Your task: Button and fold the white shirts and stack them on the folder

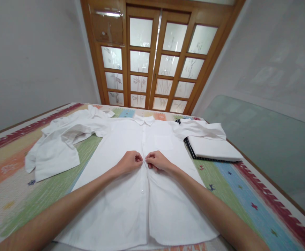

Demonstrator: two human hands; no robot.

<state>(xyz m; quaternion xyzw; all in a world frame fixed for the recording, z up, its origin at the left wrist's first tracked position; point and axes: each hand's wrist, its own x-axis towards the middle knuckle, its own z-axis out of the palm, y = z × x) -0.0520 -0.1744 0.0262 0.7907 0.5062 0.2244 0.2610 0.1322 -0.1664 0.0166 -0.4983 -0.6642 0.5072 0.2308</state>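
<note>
A white collared shirt (pixel 118 209) lies spread front side up, its collar (pixel 144 120) pointing away from me. My left hand (pixel 130 161) pinches the front placket about midway down. Close beside it, my right hand (pixel 156 161) pinches the other front edge at the same height. The fingertips nearly meet, and whatever button sits between them is hidden. Below the hands the two front edges lie slightly apart, with a small button (pixel 142 191) showing on the left one. The right sleeve (pixel 201 130) reaches over a folded stack.
A patterned, colourful cloth (pixel 236 184) covers the table. Another crumpled white garment (pixel 60 139) lies on the left. Folded white and black striped fabric (pixel 212 148) is stacked on the right. Beyond stand wooden glass-paned doors (pixel 152 62), with a pale green panel (pixel 262 136) at the right wall.
</note>
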